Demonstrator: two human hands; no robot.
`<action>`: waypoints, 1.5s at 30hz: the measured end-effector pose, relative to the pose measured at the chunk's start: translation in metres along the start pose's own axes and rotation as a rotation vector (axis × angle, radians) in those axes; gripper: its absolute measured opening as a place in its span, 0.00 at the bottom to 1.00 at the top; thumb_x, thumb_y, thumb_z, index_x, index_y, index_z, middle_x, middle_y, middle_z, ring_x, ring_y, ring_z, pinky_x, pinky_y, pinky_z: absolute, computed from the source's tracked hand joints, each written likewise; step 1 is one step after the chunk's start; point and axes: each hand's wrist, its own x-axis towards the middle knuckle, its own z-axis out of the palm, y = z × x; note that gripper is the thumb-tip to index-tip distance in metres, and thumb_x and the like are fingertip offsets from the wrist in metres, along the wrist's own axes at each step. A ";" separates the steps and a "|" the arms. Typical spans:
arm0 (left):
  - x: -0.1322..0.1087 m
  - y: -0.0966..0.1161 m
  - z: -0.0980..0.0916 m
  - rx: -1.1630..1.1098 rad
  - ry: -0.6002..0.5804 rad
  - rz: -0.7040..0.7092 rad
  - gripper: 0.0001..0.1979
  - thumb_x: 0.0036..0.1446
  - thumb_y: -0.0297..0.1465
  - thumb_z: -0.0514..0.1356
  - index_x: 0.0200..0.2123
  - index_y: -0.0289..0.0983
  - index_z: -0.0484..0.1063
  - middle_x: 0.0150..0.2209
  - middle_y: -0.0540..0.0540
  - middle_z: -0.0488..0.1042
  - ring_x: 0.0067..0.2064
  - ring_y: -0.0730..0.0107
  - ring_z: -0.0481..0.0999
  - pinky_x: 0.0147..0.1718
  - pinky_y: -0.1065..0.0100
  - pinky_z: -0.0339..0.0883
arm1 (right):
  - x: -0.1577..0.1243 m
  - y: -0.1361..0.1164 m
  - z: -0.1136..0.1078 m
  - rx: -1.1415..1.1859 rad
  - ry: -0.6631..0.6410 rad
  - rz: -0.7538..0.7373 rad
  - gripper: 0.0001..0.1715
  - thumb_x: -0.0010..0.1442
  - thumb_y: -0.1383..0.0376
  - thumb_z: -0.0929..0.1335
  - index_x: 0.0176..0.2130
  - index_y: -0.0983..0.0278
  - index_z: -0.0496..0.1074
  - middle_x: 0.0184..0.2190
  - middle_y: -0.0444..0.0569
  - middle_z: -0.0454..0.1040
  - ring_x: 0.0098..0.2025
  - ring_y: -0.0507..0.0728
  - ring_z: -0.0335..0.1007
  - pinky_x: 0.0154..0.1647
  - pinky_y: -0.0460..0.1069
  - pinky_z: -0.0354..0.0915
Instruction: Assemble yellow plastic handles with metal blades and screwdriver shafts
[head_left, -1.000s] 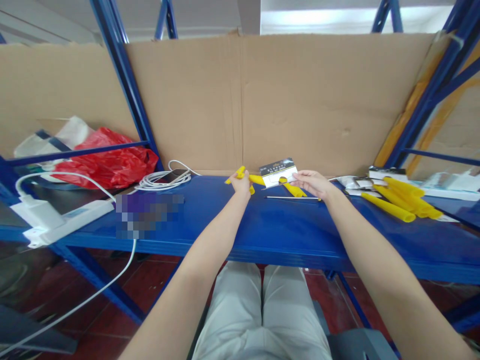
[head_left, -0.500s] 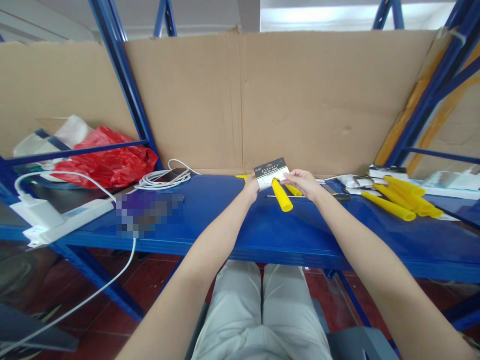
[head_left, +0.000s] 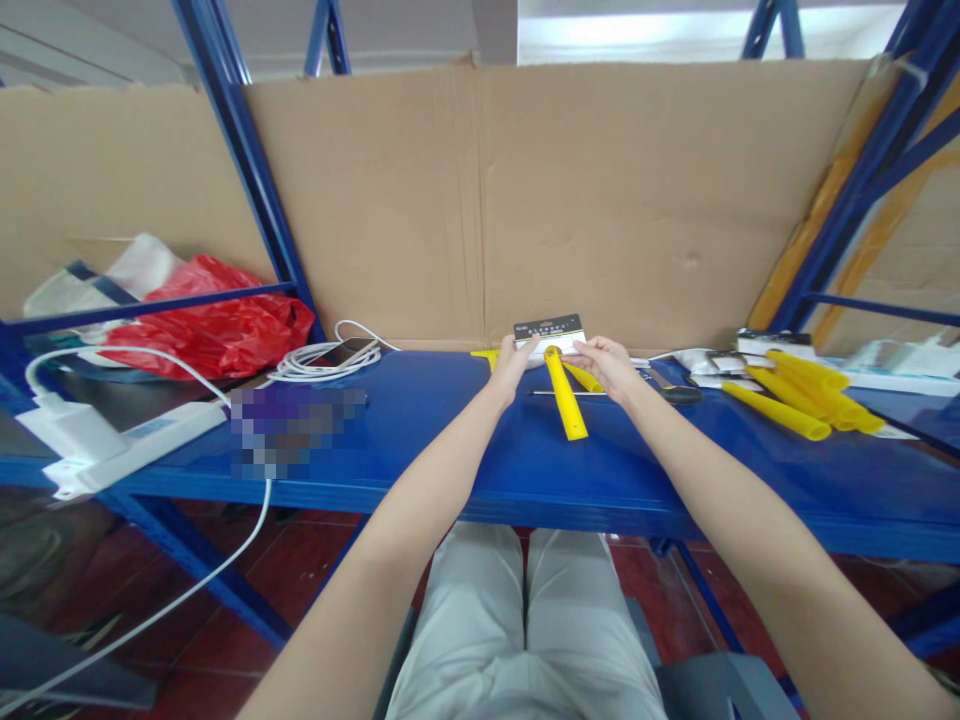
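Observation:
Between both hands is a tool with a long yellow handle (head_left: 567,402) and a black-and-white package card (head_left: 547,325) at its far end. My left hand (head_left: 510,368) is closed on the left edge of the card. At the right edge, the fingers of my right hand (head_left: 609,366) pinch it. The handle points down toward me over the blue shelf (head_left: 420,430). Whatever lies under the card is hidden. Another yellow piece (head_left: 583,378) shows partly behind the handle. A thin metal shaft (head_left: 547,393) lies beneath, running toward a dark handle (head_left: 681,396) on the right.
Several yellow handles (head_left: 780,412) and small packages (head_left: 712,362) lie at the right. Leftward are a coiled white cable (head_left: 319,365), a red plastic bag (head_left: 210,320) and a power strip (head_left: 150,445) with a charger. A cardboard panel (head_left: 600,200) stands behind.
The card has turned to lie more level, and the yellow handle now shows longer, its end lower and nearer to me. Both hands keep their hold.

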 end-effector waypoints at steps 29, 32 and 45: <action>-0.016 -0.019 0.005 0.155 -0.341 -0.083 0.23 0.42 0.18 0.73 0.40 0.35 0.69 0.33 0.48 0.76 0.33 0.70 0.79 0.44 0.54 0.76 | 0.010 0.023 -0.005 0.059 0.206 -0.051 0.22 0.53 0.71 0.75 0.23 0.61 0.58 0.21 0.41 0.74 0.29 0.52 0.78 0.38 0.46 0.76; -0.017 -0.017 0.004 0.177 -0.357 -0.054 0.23 0.42 0.17 0.72 0.40 0.36 0.68 0.33 0.48 0.76 0.34 0.69 0.79 0.44 0.54 0.76 | 0.018 0.028 -0.010 0.041 0.242 -0.110 0.23 0.48 0.70 0.77 0.26 0.60 0.59 0.22 0.40 0.73 0.28 0.52 0.78 0.38 0.46 0.77; -0.019 -0.015 0.003 0.194 -0.325 -0.023 0.29 0.40 0.11 0.68 0.45 0.37 0.67 0.49 0.40 0.73 0.40 0.67 0.78 0.41 0.58 0.77 | 0.017 0.031 -0.005 -0.155 0.362 -0.153 0.20 0.42 0.75 0.76 0.22 0.61 0.62 0.21 0.39 0.70 0.28 0.50 0.74 0.38 0.46 0.74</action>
